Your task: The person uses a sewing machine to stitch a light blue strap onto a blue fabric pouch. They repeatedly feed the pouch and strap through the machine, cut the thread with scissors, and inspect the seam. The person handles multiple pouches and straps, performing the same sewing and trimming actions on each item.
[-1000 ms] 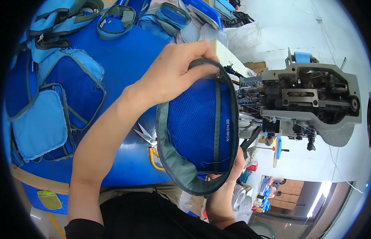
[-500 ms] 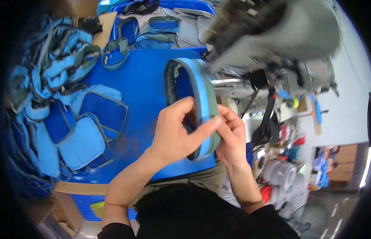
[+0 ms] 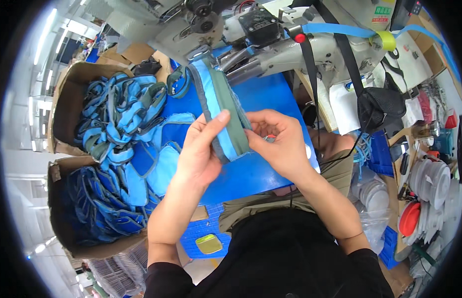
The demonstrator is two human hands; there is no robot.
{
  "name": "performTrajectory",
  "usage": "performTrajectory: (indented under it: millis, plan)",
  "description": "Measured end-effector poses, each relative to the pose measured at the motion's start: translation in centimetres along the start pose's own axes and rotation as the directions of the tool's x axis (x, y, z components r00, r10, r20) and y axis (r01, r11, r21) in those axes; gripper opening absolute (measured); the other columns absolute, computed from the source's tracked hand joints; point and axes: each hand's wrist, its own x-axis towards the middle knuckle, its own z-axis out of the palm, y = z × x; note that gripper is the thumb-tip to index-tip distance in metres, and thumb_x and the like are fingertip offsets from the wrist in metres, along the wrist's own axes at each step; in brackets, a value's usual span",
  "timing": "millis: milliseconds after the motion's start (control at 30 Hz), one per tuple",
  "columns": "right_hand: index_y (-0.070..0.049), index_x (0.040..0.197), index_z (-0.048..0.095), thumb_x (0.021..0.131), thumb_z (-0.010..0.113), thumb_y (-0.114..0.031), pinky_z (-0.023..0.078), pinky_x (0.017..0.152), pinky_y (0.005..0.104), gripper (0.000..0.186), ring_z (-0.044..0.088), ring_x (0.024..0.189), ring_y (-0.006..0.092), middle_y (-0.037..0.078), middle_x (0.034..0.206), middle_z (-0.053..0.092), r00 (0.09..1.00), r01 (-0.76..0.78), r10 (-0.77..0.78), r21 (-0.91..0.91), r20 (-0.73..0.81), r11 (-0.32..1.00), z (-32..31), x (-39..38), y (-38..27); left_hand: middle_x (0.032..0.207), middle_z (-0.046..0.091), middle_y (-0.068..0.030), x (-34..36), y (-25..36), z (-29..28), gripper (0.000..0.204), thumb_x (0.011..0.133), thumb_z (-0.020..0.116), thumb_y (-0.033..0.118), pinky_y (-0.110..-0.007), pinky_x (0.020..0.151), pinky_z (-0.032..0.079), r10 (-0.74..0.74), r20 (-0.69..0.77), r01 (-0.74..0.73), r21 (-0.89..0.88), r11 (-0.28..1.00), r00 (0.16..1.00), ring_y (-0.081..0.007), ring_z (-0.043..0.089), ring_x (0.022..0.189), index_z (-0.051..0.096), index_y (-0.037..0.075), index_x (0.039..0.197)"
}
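Inspected fabric loop (image 3: 223,102), banded light blue, grey-green and dark grey, held tilted above blue bench (image 3: 256,174), just below sewing machine (image 3: 315,54). Found grasped at lower part by left hand (image 3: 201,146), with thumb pressed on outer face and remaining fingers tucked behind. Found pinched at right-hand edge by fingertips of right hand (image 3: 278,139). Noted small red-topped item (image 3: 270,137) beside right fingers; cannot tell held from lying beyond.

Best to apply light left pressure, spreading band flat without creasing, and to work right fingertips along edge in short steps, feeling for puckers. Advise turning loop through left hand rather than twisting it.

Checked clearances: at far end, close against machine's metal arm (image 3: 246,72); cannot tell touching from overlap. On near side, open over bare bench. To left, hemmed by flat blue pieces (image 3: 164,166) and heaped strips (image 3: 119,116) at cardboard box (image 3: 62,114). To right, watch hanging black straps (image 3: 353,69). Recommend drawing loop to near side before any wide turn.
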Motion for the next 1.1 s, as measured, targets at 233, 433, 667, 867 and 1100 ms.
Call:
performTrajectory:
  millis: [233,433,667,867,1100]
  plan:
    - [-0.001,0.111,0.076,0.083,0.079,-0.001,0.053,0.074,0.0269,0.029,0.065,0.077,0.0104,0.004,0.086,0.069,0.997,0.075,-0.076,-0.048,-0.016,0.996,-0.6,-0.2,-0.2,0.104,0.074,-0.0142,-0.2,0.0,0.6,0.028,0.097,0.074,0.017,-0.035,0.082,0.063,-0.063,-0.003,0.063,0.104,0.993,0.998,-0.0226,0.076,0.092,0.065,-0.001,0.115]
    - [0.0,0.111,0.076,0.082,0.079,-0.002,0.054,0.074,0.0277,0.029,0.066,0.079,0.0109,0.005,0.085,0.07,0.992,0.121,-0.12,0.019,-0.034,0.992,-0.2,0.8,0.7,0.1,0.076,-0.0157,0.5,0.9,0.6,0.028,0.096,0.074,0.017,-0.033,0.079,0.063,-0.093,0.046,0.086,0.135,0.987,0.995,-0.0214,0.076,0.088,0.066,-0.003,0.113]
    - [0.001,0.113,0.074,0.087,0.076,-0.004,0.054,0.072,0.0251,0.026,0.067,0.076,0.0094,0.004,0.085,0.072,0.992,0.128,-0.128,-0.015,0.009,0.992,0.2,3.9,0.5,0.098,0.076,-0.009,3.3,2.5,0.0,0.018,0.095,0.075,0.013,-0.03,0.075,0.06,0.049,-0.011,-0.045,0.238,0.97,0.999,-0.0149,0.073,0.084,0.07,0.001,0.108]
    - [0.006,0.117,0.072,0.094,0.072,-0.007,0.052,0.068,0.0223,0.026,0.065,0.078,0.0058,0.004,0.092,0.074,0.976,-0.022,-0.025,0.213,0.214,0.977,-2.0,5.3,-0.3,0.106,0.076,-0.008,2.9,2.1,-0.6,0.025,0.093,0.078,0.007,-0.027,0.083,0.058,0.271,0.084,-0.281,0.398,0.873,0.959,-0.0122,0.072,0.091,0.07,0.001,0.116]
    - [0.005,0.114,0.074,0.096,0.069,-0.011,0.054,0.081,0.0252,0.025,0.068,0.09,0.0101,0.008,0.098,0.074,0.973,0.015,-0.081,0.29,0.215,0.957,-2.9,5.1,-0.3,0.106,0.076,-0.0084,3.0,1.6,-0.9,0.028,0.093,0.077,0.004,-0.029,0.086,0.059,0.325,0.121,-0.343,0.462,0.818,0.938,-0.0131,0.073,0.092,0.068,0.0,0.119]
